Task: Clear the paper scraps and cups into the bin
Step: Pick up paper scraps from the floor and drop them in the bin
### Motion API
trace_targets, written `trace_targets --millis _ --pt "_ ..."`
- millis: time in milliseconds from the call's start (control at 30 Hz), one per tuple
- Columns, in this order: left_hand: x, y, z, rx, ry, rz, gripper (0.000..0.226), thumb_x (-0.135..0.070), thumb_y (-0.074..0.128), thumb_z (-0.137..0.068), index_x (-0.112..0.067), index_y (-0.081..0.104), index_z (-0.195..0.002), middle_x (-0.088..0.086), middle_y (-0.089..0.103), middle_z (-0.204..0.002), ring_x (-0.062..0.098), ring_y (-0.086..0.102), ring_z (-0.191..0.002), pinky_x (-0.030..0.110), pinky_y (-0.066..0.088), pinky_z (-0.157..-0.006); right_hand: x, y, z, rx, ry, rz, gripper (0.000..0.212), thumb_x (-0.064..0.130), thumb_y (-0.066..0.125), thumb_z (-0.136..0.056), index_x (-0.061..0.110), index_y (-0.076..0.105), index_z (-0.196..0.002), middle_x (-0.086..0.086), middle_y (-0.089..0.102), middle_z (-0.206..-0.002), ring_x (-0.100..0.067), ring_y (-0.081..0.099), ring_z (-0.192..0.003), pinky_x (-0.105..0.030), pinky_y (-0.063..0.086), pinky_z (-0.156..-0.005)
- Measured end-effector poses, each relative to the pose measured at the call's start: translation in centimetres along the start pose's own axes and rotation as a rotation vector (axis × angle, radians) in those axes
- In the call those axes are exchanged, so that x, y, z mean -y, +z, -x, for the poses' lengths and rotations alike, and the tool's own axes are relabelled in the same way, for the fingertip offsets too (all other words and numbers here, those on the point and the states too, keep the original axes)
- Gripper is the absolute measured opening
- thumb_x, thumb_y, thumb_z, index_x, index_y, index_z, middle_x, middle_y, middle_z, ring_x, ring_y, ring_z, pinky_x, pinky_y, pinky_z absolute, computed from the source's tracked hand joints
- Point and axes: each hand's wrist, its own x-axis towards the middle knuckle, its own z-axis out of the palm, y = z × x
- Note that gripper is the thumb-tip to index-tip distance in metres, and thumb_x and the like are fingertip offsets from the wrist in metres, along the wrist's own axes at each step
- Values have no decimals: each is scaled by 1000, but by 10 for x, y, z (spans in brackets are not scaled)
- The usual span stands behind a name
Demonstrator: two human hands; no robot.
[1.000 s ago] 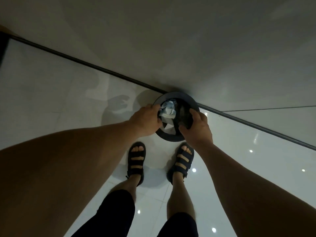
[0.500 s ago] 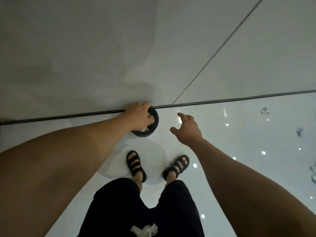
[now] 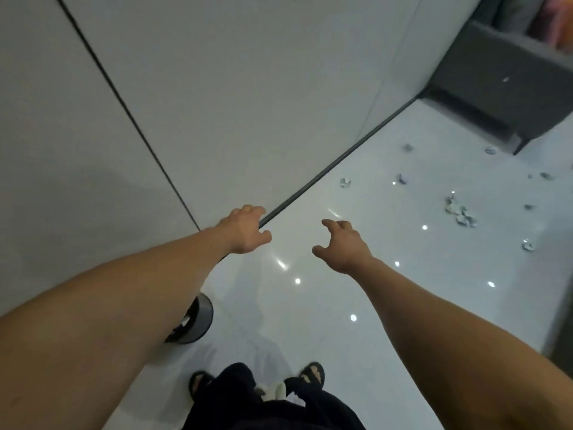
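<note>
Paper scraps (image 3: pixel 459 211) (small, seemingly crumpled) litter the glossy floor (image 3: pixel 310 336).

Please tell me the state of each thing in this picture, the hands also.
Left hand: empty, fingers loosely curled.
Right hand: empty, fingers loosely curled.
Bin: upright on the floor, something white inside, partly hidden by the left forearm.
Paper scraps: crumpled, scattered on the floor, not in the bin.

Black bin (image 3: pixel 198 321), glossy white floor (image 3: pixel 341 336)
</note>
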Motion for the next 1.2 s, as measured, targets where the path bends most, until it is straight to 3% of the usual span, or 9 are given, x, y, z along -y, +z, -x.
trace_targets --millis 300,967,1200 --pt "-189 4 -56 32 245 -66 69 -45 50 -92 -22 22 -150 4 27 -155 26 30 -138 43 33 -110 -146 -92 14 -139 199 -99 73 39 59 -88 24 25 -151 -7 25 -153 -30 37 -132 -39 43 -97" --pt "-379 -86 -321 17 469 -188 68 -45 50 -89 -23 25 -149 4 31 -151 27 34 -135 42 38 -103 -271 -242 -157 -257 410 -162 72 39 58 -89 26 24 -151 -5 23 -154 -30 37 -133 -40 44 -99" --pt "-445 -95 -395 98 486 -246 69 -46 50 -90 -19 25 -149 7 32 -151 28 32 -135 43 36 -106 -331 -289 -223 -241 409 -153 72 40 58 -89 26 24 -151 -6 24 -154 -29 34 -135 -40 41 -102"
